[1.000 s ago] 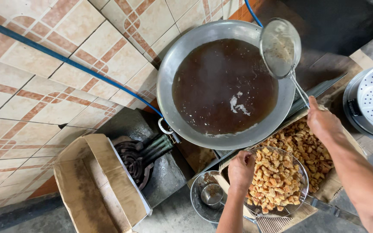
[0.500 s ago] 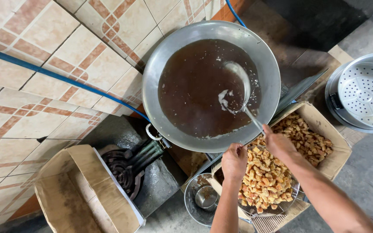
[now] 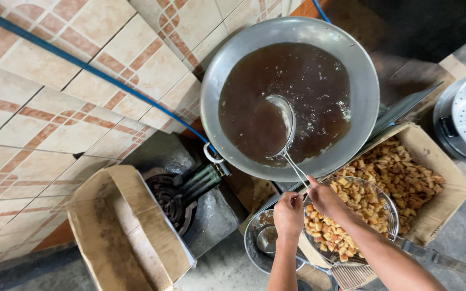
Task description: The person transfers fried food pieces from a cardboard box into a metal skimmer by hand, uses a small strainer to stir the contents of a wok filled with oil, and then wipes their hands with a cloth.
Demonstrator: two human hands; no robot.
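wire skimmer (image 3: 282, 125) dipped in wok's (image 3: 362, 70) dark oil.

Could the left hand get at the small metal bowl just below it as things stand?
Probably yes: the left hand is on the skimmer handle directly above the small metal bowl, with nothing between them, though it would have to let go first.

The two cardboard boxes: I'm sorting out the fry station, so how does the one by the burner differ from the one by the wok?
The box by the burner holds no food, only a dark stain down its bottom; the box by the wok is heaped with golden fried pieces. The first lies left of the burner; the second is partly covered by a wire strainer of the same pieces. Both are open brown cardboard.
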